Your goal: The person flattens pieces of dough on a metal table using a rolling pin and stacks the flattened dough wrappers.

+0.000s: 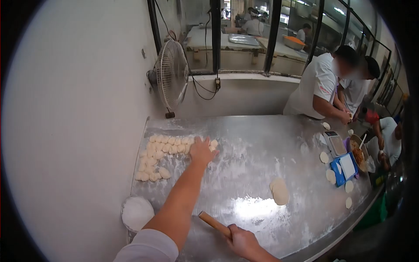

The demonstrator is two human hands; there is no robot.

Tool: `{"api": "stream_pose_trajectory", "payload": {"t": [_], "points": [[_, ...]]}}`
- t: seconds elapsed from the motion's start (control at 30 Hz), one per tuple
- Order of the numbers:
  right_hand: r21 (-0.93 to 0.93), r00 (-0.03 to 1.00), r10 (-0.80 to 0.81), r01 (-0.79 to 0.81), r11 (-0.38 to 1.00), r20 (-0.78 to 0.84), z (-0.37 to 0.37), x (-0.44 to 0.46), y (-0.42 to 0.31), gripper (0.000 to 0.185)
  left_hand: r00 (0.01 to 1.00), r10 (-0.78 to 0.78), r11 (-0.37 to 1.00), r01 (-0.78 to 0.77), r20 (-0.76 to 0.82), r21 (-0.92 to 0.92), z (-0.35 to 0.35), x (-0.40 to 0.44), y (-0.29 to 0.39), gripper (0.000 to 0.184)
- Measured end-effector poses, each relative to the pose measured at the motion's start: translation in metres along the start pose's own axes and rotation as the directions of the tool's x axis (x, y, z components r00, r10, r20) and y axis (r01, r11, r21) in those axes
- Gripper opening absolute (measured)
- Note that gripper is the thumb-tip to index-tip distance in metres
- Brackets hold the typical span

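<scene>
My left hand reaches over the right end of a row of dough balls, fingers spread and touching or just above them. A few balls show beside its fingertips; what lies under the palm is hidden. The floured pieces form a band along the top and down the left side. My right hand is closed around one end of a wooden rolling pin, held near the front of the metal table. Flattened dough rounds lie overlapping to the right.
A bowl of flour sits at the left edge. On the right are a scale, a blue tray, a bowl of filling and several single dough rounds. Co-workers stand beyond. A fan hangs at the wall.
</scene>
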State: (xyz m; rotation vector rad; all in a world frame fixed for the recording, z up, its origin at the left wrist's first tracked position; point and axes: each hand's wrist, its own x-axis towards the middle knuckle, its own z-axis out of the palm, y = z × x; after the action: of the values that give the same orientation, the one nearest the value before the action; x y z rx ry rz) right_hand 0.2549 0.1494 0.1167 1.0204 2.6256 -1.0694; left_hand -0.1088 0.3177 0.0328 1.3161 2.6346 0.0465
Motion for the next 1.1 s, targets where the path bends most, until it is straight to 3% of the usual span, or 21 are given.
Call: {"api": "stream_pose_trajectory", "payload": {"t": [0.13, 0.3, 0.53, 0.63, 0.73, 0.93, 1.1], "points": [[0.008, 1.000, -0.011, 0.011, 1.000, -0.002, 0.004, 0.000, -0.002, 0.033, 1.000, -0.004, 1.000, 0.005, 0.030, -0.030, 0.004, 0.007, -0.003, 0.088], [-0.023, 0.998, -0.011, 0.012, 1.000, 0.058, 0.001, 0.000, -0.008, 0.031, 0.990, 0.082, 0.996, -0.084, -0.117, -0.014, 0.021, 0.006, -0.010, 0.073], [0.002, 1.000, 0.017, -0.017, 1.000, -0.019, 0.007, 0.004, -0.004, 0.035, 0.965, 0.261, 0.959, -0.255, 0.030, -0.126, -0.002, -0.031, -0.015, 0.063], [-0.012, 1.000, 0.024, -0.024, 1.000, -0.007, 0.007, 0.006, -0.002, 0.035, 0.948, 0.318, 0.938, -0.311, 0.020, -0.152, 0.003, -0.033, -0.012, 0.067], [-0.008, 0.999, 0.042, -0.042, 0.999, -0.012, 0.008, 0.009, 0.001, 0.035, 0.951, 0.286, 0.952, -0.296, -0.119, -0.075, 0.012, -0.039, -0.002, 0.070], [0.028, 0.999, 0.039, -0.038, 0.999, -0.033, 0.007, 0.007, 0.002, 0.034, 0.983, 0.153, 0.987, -0.158, -0.103, -0.033, 0.028, -0.023, 0.036, 0.058], [-0.002, 0.998, 0.058, -0.058, 0.998, -0.031, -0.002, 0.008, 0.002, 0.032, 0.951, 0.255, 0.962, -0.268, -0.175, -0.057, 0.045, -0.026, 0.024, 0.046]]}}
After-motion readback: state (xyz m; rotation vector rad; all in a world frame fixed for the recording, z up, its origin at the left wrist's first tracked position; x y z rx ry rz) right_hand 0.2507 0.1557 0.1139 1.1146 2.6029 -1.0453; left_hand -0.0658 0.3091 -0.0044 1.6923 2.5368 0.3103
